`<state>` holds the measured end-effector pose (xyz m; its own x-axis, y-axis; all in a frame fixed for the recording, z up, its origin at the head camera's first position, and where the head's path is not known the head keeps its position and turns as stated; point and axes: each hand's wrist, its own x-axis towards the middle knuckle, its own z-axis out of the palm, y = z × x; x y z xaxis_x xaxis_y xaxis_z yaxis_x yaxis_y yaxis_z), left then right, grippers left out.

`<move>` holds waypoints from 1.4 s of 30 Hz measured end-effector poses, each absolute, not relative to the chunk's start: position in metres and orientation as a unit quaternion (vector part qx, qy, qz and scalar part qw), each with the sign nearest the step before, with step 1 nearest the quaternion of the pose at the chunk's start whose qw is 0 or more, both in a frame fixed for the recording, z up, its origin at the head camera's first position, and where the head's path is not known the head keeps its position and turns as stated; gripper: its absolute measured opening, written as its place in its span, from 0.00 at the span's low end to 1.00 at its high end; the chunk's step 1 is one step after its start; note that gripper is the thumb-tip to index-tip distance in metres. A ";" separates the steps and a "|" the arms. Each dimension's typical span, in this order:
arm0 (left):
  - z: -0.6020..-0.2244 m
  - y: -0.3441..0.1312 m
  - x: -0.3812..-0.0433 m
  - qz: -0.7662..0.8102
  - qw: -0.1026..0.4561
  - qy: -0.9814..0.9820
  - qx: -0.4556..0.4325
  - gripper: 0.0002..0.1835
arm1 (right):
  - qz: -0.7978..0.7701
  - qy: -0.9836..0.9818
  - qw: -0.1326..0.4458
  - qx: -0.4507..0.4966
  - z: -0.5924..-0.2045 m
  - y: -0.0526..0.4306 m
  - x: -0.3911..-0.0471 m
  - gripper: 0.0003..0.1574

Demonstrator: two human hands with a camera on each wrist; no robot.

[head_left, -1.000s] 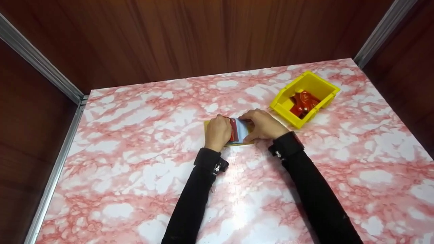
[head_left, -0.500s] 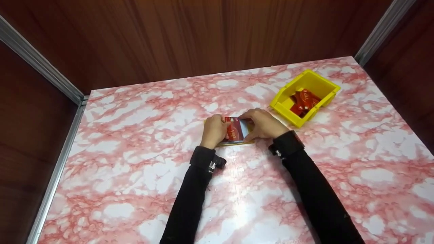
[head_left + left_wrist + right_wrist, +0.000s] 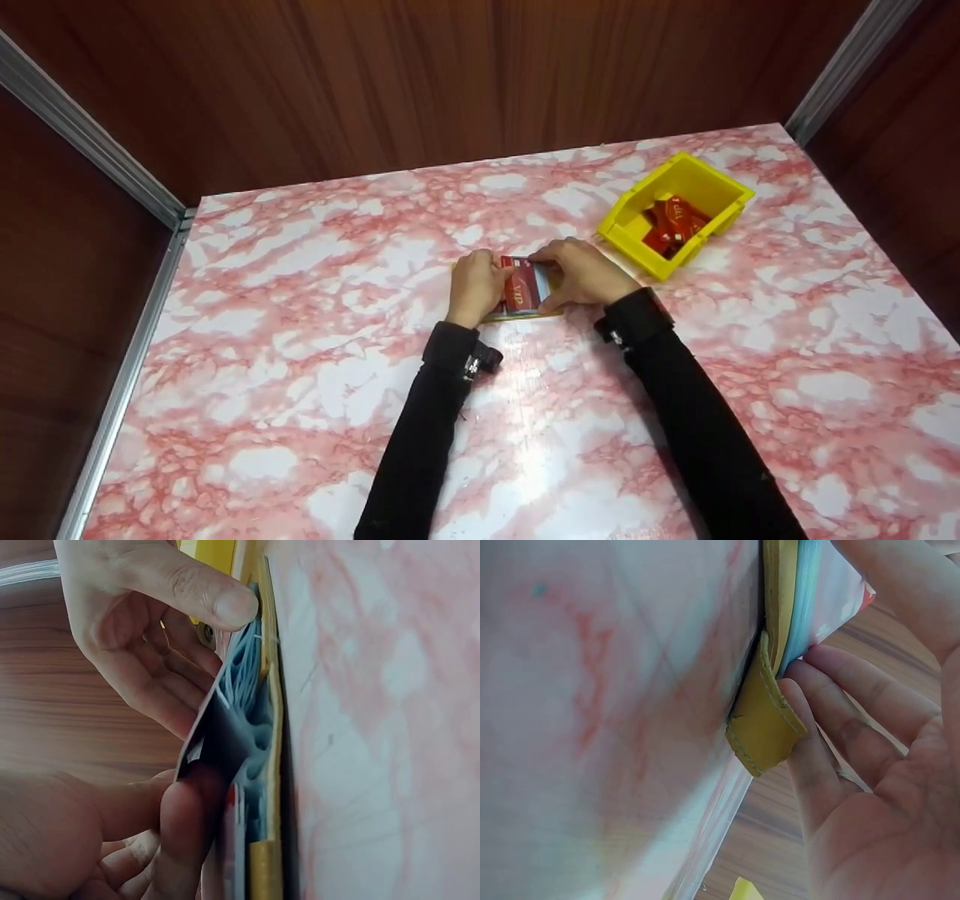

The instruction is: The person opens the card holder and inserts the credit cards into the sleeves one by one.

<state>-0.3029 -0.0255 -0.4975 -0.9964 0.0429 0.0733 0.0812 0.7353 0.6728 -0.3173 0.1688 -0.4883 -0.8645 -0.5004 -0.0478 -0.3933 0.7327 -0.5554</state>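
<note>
A card holder (image 3: 274, 765) with a yellow cover and clear bluish sleeves lies spread on the table. In the head view, my left hand (image 3: 474, 289) pinches the left side of a red VIP card (image 3: 519, 291), whose right part looks duller, under a clear sleeve. The left wrist view shows the fingertips at the card's edge, with the sleeves fanned apart behind it. My right hand (image 3: 589, 274) holds the holder's right side, thumb at the near edge and fingers at the far one. Its fingers lie beside the yellow stitched strap (image 3: 765, 720) in the right wrist view.
A yellow bin (image 3: 731, 187) with several red cards (image 3: 675, 221) in it stands behind and right of my right hand. The pink marbled table (image 3: 300, 390) ends at a brown wood-grain wall (image 3: 420, 82), with metal rails (image 3: 112, 127) at the corners.
My left hand shifted left, uncovering more of the red card, and then settled. Over the last half second the card moved slightly right beneath the sleeve. My right hand has stayed in place.
</note>
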 end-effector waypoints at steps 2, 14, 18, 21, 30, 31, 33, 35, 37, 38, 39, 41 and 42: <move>-0.497 -0.025 -0.303 -0.366 0.020 -0.930 -0.034 0.12 | -0.276 0.926 0.099 -0.238 -0.488 0.168 -0.318 0.48; -0.502 -0.024 -0.303 -0.422 0.029 -0.906 -0.028 0.10 | -0.276 0.926 0.097 -0.240 -0.490 0.170 -0.319 0.49; -0.501 -0.024 -0.303 -0.432 0.030 -0.901 -0.011 0.10 | -0.274 0.925 0.097 -0.243 -0.490 0.170 -0.319 0.49; -0.497 -0.027 -0.303 -0.459 -0.004 -0.888 0.003 0.08 | -0.269 0.927 0.101 -0.239 -0.490 0.169 -0.319 0.49; -0.491 -0.037 -0.304 -0.618 -0.176 -0.766 0.020 0.10 | -0.263 0.928 0.111 -0.238 -0.489 0.170 -0.320 0.50; -0.491 -0.038 -0.304 -0.620 -0.181 -0.763 0.016 0.10 | -0.263 0.928 0.110 -0.240 -0.489 0.170 -0.320 0.50; -0.492 -0.038 -0.304 -0.625 -0.186 -0.758 0.008 0.10 | -0.263 0.927 0.109 -0.243 -0.489 0.170 -0.320 0.50; -0.493 -0.038 -0.304 -0.630 -0.188 -0.754 0.003 0.09 | -0.266 0.926 0.109 -0.243 -0.489 0.171 -0.320 0.49; -0.495 -0.037 -0.304 -0.636 -0.187 -0.749 0.001 0.08 | -0.267 0.927 0.111 -0.240 -0.488 0.171 -0.320 0.49; -0.496 -0.037 -0.304 -0.639 -0.186 -0.747 0.000 0.07 | -0.267 0.927 0.112 -0.238 -0.488 0.171 -0.320 0.49; -0.496 -0.037 -0.304 -0.641 -0.184 -0.745 0.000 0.07 | -0.266 0.928 0.114 -0.236 -0.488 0.171 -0.320 0.50; -0.497 -0.037 -0.304 -0.645 -0.182 -0.742 -0.002 0.07 | -0.263 0.929 0.115 -0.233 -0.488 0.171 -0.320 0.50; -0.497 -0.037 -0.304 -0.645 -0.182 -0.742 -0.002 0.07 | -0.262 0.930 0.116 -0.232 -0.488 0.171 -0.320 0.50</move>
<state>-0.3040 -0.0369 -0.4971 -0.9339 0.2377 -0.2670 -0.2314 0.1671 0.9584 -0.3201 0.1709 -0.4884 -0.8657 -0.4918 -0.0933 -0.3708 0.7552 -0.5405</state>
